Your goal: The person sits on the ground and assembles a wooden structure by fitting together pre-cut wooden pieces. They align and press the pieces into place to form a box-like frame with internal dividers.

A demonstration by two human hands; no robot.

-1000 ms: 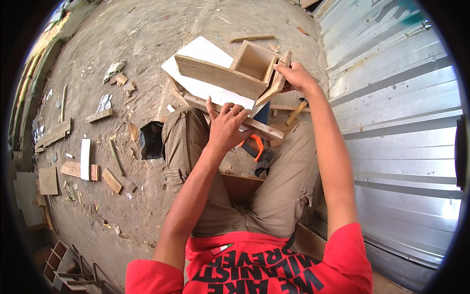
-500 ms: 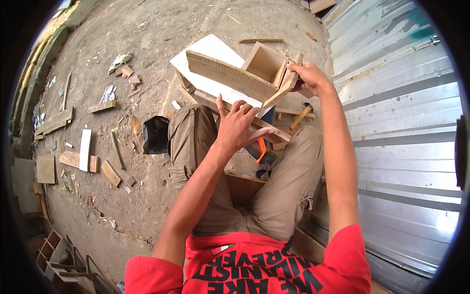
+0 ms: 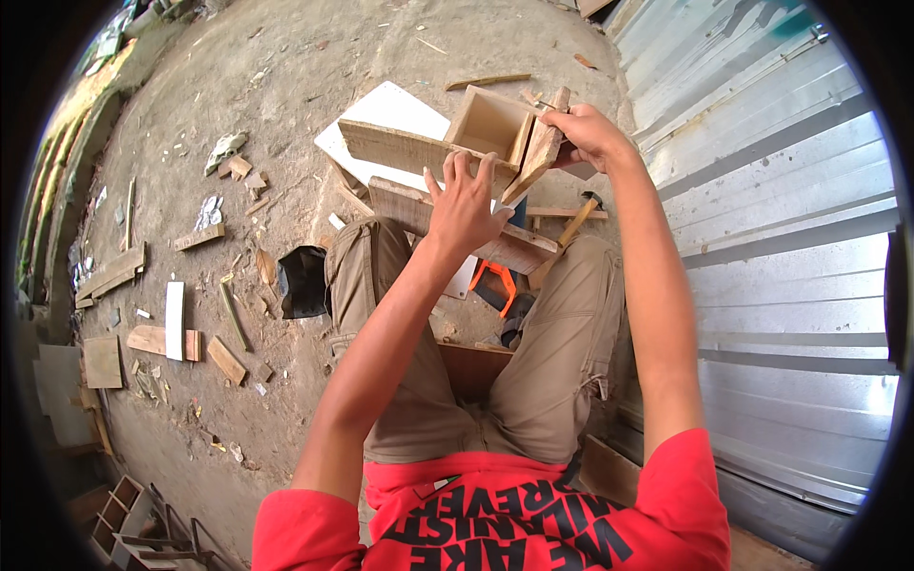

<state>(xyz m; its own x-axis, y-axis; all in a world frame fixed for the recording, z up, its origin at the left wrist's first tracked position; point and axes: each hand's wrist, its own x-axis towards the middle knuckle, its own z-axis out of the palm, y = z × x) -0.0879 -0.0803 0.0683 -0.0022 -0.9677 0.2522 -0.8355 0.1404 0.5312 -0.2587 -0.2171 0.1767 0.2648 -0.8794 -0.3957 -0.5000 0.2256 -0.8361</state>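
Head view, big to small: corrugated metal wall on the person's right, dirt floor littered with wood offcuts, white board lying flat ahead of the knees.

Work item: open wooden box frame, raw planks, held up off the floor above the knees, over a loose plank lying across the thighs. One boxed compartment at its right end, long side rail running left.

Step, my read: fitting/aligning a slat against the box's right end, not fastened yet. Next move likely needs the slat seated flush and the frame held steady before any nailing. Hammer lies just past the right knee, untouched; orange-handled tool sits between the legs.

Hands: well apart, not joined. Right hand clamped around the slat's upper end, arm stretched almost straight forward. Left hand fingers spread, palm pressed against the near side of the frame, bracing rather than gripping; elbow bent, forearm rising from the lower edge.
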